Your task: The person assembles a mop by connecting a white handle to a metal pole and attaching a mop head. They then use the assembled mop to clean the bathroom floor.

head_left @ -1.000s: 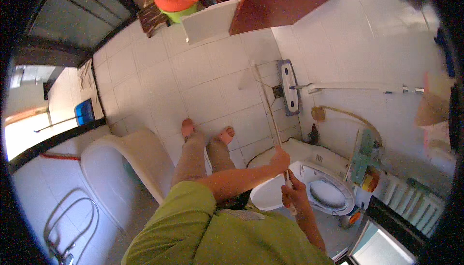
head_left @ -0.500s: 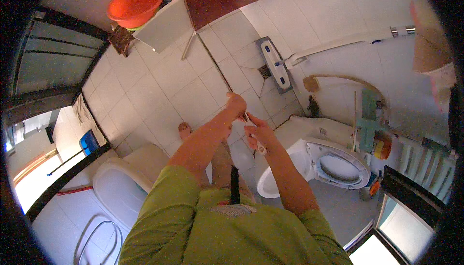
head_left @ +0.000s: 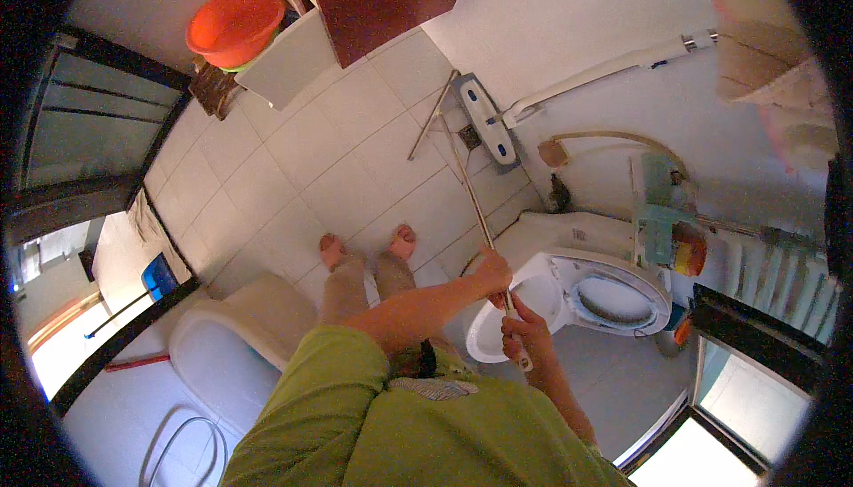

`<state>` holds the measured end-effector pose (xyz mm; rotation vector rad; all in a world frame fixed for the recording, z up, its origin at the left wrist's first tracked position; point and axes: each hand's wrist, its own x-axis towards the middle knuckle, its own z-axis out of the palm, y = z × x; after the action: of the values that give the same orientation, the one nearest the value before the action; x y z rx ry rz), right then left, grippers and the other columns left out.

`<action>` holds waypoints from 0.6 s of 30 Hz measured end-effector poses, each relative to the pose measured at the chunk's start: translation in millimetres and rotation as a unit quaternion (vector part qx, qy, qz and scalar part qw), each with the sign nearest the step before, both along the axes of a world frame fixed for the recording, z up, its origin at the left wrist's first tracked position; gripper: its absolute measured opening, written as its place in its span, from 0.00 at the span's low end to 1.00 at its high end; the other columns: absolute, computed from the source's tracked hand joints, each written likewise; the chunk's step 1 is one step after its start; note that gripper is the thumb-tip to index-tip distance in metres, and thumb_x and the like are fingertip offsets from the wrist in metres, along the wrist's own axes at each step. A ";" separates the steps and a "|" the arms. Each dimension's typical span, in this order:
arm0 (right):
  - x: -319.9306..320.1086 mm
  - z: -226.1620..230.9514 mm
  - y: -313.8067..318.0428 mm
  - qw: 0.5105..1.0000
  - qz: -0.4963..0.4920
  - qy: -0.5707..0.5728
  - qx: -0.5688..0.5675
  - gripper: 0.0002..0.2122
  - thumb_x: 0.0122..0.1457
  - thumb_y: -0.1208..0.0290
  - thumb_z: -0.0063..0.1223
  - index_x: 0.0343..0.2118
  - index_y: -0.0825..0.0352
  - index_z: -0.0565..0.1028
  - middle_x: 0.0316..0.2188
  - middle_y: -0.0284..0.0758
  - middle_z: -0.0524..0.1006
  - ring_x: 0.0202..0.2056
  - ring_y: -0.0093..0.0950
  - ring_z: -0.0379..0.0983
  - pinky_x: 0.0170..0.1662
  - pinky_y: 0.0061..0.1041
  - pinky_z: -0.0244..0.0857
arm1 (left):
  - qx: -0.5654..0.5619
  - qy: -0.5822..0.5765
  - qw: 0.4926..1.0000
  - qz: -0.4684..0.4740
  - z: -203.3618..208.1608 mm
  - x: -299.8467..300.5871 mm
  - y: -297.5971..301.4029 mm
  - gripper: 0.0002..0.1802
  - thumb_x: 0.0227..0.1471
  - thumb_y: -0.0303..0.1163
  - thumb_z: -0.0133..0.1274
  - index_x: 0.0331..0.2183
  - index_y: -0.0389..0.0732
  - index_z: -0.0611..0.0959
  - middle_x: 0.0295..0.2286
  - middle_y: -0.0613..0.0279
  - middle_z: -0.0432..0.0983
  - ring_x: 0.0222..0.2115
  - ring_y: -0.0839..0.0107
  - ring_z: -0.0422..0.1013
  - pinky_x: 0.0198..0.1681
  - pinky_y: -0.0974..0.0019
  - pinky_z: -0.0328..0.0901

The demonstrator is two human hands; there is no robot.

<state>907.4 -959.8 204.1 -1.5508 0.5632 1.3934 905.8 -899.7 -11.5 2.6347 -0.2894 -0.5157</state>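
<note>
Pole (head_left: 480, 216) with a thin crossbar (head_left: 422, 137) ran slantwise through the middle of the frame

Both hands had hold of the pole, right of centre in the frame. The left hand (head_left: 493, 274) was wrapped closed around its metal length, while the right hand (head_left: 526, 327) sat lower in the frame, its fingers curled about the white handle (head_left: 524, 363), whose end poked out below. How tightly either one squeezed could not be told.

From the hands the pole rose toward the upper centre, where the crossbar lay at an angle over the tiled floor (head_left: 311, 167). The top end of the crossbar came just beside the pad of a flat mop (head_left: 487, 121); whether the two touched could not be told. The mop's white pole stretched off to the upper right. A dark drain (head_left: 469, 137) showed between the crossbar and the pad.

A white toilet (head_left: 487, 345) stood right of centre, partly behind the hands. Two bare feet (head_left: 403, 241) were planted on the tiles near the centre, above a green shirt (head_left: 444, 438) at the lower edge. An orange basin (head_left: 235, 25) was at the upper left, next to a maroon panel (head_left: 400, 3), and a blue dustpan (head_left: 160, 278) stood at the left.
</note>
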 end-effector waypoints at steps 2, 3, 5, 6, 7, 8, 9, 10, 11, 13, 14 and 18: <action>0.4 12.5 7.0 1.000 0.023 -0.011 -0.004 0.29 0.46 0.83 0.42 0.54 0.60 0.56 0.13 0.25 0.60 0.09 0.16 0.54 0.11 0.15 0.49 | -0.062 0.030 0.996 0.054 -71.9 0.5 -32.3 0.11 0.39 0.34 0.46 0.23 0.38 0.79 0.20 0.50 0.73 0.25 0.55 0.69 0.34 0.36 0.53; 0.6 17.9 8.1 0.999 0.034 -0.023 -0.003 0.29 0.46 0.83 0.42 0.54 0.60 0.57 0.13 0.25 0.60 0.09 0.15 0.54 0.11 0.15 0.49 | -0.095 0.046 0.992 0.072 -98.9 4.2 -47.1 0.12 0.41 0.34 0.44 0.23 0.36 0.78 0.20 0.47 0.72 0.25 0.51 0.68 0.35 0.33 0.52; 0.1 20.4 -3.1 0.999 0.034 -0.037 -0.002 0.28 0.47 0.83 0.43 0.54 0.60 0.58 0.13 0.24 0.60 0.08 0.15 0.54 0.11 0.15 0.49 | -0.053 0.066 0.990 0.113 -21.7 -0.2 -35.2 0.10 0.33 0.36 0.53 0.23 0.42 0.81 0.19 0.57 0.74 0.24 0.60 0.70 0.32 0.45 0.55; -1.3 20.6 -3.7 0.997 0.067 -0.043 0.012 0.27 0.47 0.83 0.43 0.54 0.61 0.58 0.12 0.24 0.61 0.08 0.15 0.54 0.11 0.15 0.48 | -0.029 0.071 0.989 0.129 -2.3 -8.0 -22.1 0.11 0.32 0.37 0.56 0.23 0.43 0.81 0.19 0.60 0.74 0.23 0.62 0.71 0.30 0.48 0.56; -1.4 19.0 -3.7 0.993 0.100 -0.050 0.022 0.27 0.47 0.83 0.44 0.53 0.61 0.59 0.12 0.24 0.61 0.08 0.15 0.54 0.11 0.16 0.48 | -0.008 0.076 0.986 0.146 17.8 -15.3 -9.7 0.12 0.30 0.38 0.58 0.23 0.45 0.82 0.19 0.63 0.74 0.23 0.65 0.71 0.29 0.52 0.57; -1.2 17.5 -2.4 0.989 0.136 -0.057 0.033 0.27 0.47 0.83 0.44 0.53 0.61 0.59 0.12 0.25 0.62 0.08 0.15 0.54 0.11 0.16 0.48 | 0.012 0.074 0.986 0.147 21.8 -22.7 0.0 0.12 0.30 0.39 0.58 0.23 0.45 0.82 0.19 0.64 0.74 0.23 0.65 0.71 0.28 0.53 0.57; 2.0 12.9 -1.4 0.983 0.167 -0.059 0.045 0.27 0.47 0.82 0.45 0.53 0.61 0.59 0.12 0.25 0.62 0.08 0.15 0.54 0.11 0.17 0.48 | 0.032 0.071 0.986 0.145 22.0 -26.6 8.6 0.12 0.31 0.39 0.58 0.23 0.45 0.82 0.19 0.64 0.74 0.23 0.66 0.71 0.28 0.54 0.58; 6.8 6.4 0.5 0.976 0.199 -0.061 0.058 0.27 0.47 0.82 0.45 0.53 0.61 0.59 0.11 0.25 0.63 0.08 0.16 0.54 0.11 0.17 0.48 | 0.043 0.075 0.989 0.120 21.0 -29.6 19.7 0.11 0.32 0.39 0.57 0.23 0.45 0.82 0.19 0.64 0.75 0.23 0.66 0.71 0.27 0.53 0.58; 11.5 1.2 4.6 0.968 0.230 -0.064 0.071 0.26 0.48 0.82 0.45 0.53 0.61 0.59 0.11 0.25 0.63 0.08 0.16 0.54 0.11 0.18 0.48 | 0.055 0.078 0.991 0.095 18.1 -31.9 31.9 0.11 0.33 0.39 0.57 0.24 0.45 0.82 0.20 0.64 0.75 0.23 0.66 0.71 0.27 0.52 0.59; 20.9 -7.4 16.2 0.954 0.280 -0.064 0.086 0.26 0.47 0.82 0.46 0.53 0.61 0.60 0.10 0.26 0.63 0.08 0.16 0.53 0.11 0.18 0.49 | 0.082 0.113 0.986 0.088 -11.3 -31.3 32.7 0.11 0.33 0.38 0.56 0.24 0.45 0.82 0.22 0.64 0.75 0.24 0.65 0.71 0.28 0.50 0.60; 27.3 -9.6 24.9 0.945 0.307 -0.064 0.093 0.26 0.47 0.82 0.46 0.53 0.61 0.60 0.10 0.26 0.63 0.08 0.16 0.53 0.11 0.19 0.49 | 0.096 0.147 0.979 0.106 -56.5 -27.0 23.5 0.11 0.33 0.37 0.56 0.25 0.45 0.82 0.23 0.63 0.75 0.25 0.64 0.72 0.28 0.48 0.60; 46.5 -22.2 15.1 0.969 0.245 0.011 0.034 0.27 0.48 0.80 0.47 0.53 0.60 0.59 0.11 0.26 0.62 0.08 0.17 0.53 0.11 0.19 0.48 | 0.051 0.133 0.984 0.106 28.9 -22.8 51.4 0.12 0.33 0.37 0.56 0.27 0.48 0.82 0.26 0.61 0.76 0.27 0.59 0.72 0.31 0.41 0.60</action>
<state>953.9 -944.7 181.9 -1.6881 0.1402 1.7764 883.0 -848.2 17.3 2.6107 0.1016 -0.8173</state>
